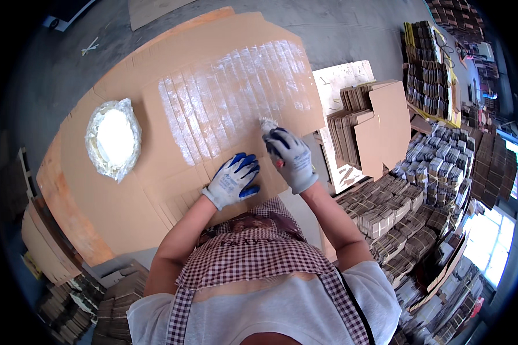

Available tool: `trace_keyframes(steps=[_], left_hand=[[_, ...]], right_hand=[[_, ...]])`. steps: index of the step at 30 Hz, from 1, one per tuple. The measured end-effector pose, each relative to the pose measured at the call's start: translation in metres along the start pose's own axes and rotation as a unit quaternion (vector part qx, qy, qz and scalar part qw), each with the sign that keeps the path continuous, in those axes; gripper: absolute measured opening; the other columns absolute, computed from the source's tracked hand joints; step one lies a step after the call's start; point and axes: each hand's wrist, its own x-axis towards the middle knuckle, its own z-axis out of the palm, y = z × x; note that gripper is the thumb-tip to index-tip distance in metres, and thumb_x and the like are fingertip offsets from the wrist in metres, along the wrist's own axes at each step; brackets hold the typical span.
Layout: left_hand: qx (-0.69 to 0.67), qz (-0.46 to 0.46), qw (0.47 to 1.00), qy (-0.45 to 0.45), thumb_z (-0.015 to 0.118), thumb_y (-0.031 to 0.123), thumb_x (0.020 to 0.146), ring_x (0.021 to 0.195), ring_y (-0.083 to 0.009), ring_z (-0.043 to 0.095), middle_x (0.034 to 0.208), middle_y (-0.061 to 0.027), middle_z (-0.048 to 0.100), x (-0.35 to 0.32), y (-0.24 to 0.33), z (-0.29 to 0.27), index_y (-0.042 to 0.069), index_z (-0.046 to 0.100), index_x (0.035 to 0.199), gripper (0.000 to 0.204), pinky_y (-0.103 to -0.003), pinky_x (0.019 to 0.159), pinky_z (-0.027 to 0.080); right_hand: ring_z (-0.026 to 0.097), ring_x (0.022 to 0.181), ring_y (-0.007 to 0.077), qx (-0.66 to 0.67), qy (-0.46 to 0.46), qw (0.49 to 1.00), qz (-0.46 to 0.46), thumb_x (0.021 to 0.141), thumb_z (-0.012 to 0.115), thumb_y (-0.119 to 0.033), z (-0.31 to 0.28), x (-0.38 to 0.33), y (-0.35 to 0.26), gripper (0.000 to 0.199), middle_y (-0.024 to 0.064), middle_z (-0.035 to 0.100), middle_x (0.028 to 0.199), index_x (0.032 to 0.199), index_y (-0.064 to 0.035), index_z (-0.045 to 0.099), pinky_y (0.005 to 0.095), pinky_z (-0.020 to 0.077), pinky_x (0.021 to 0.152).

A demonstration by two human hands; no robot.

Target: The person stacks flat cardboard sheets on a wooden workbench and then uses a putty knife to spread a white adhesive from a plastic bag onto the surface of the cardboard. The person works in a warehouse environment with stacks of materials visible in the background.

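Note:
A large sheet of cardboard (149, 178) covers the table in front of me, crossed by slit lines. Shiny whitish wet streaks (230, 92) coat its far right part. My right hand (292, 158), in a white glove with blue fingertips, is closed around a brush (267, 123); the pale bristles touch the cardboard by the near edge of the streaks, and a bit of red shows below the fist. Gloved the same way, my left hand (233, 181) lies on the cardboard with its fingers stretched out. On the left stands a plastic-wrapped bowl (131, 150) of white liquid.
Wooden board edges (69, 213) stick out under the cardboard. Cut cardboard pieces (380, 126) stand on a pale board (357, 72) to the right. Tied bundles of cardboard (385, 207) crowd the right side; more stacks (121, 299) sit at the lower left.

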Motion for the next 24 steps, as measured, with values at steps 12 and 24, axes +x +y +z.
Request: trace_keyframes(steps=[12,24], left_hand=[[0.014,-0.01,1.0,-0.009,0.069,0.041,0.087,0.131,-0.0318,0.054,0.134,-0.0126,0.061,0.01,0.008,-0.006,0.004,0.063,0.131,0.058,-0.05,0.115,0.038],[0.009,-0.006,1.0,0.003,0.069,0.04,0.088,0.13,-0.0309,0.054,0.129,-0.0133,0.063,0.009,0.007,-0.003,0.003,0.064,0.126,0.054,-0.049,0.115,0.038]], right_hand=[[0.059,0.122,0.0278,0.007,-0.039,0.999,-0.033,0.079,0.071,-0.011,0.007,-0.022,0.021,0.038,0.0062,0.062,0.123,0.116,-0.0174,0.066,0.0423,0.0531,0.094],[0.059,0.121,0.0267,-0.006,-0.053,0.999,0.005,0.077,0.07,-0.01,0.007,-0.004,0.02,0.041,0.0055,0.061,0.121,0.117,-0.0157,0.065,0.0414,0.0538,0.092]])
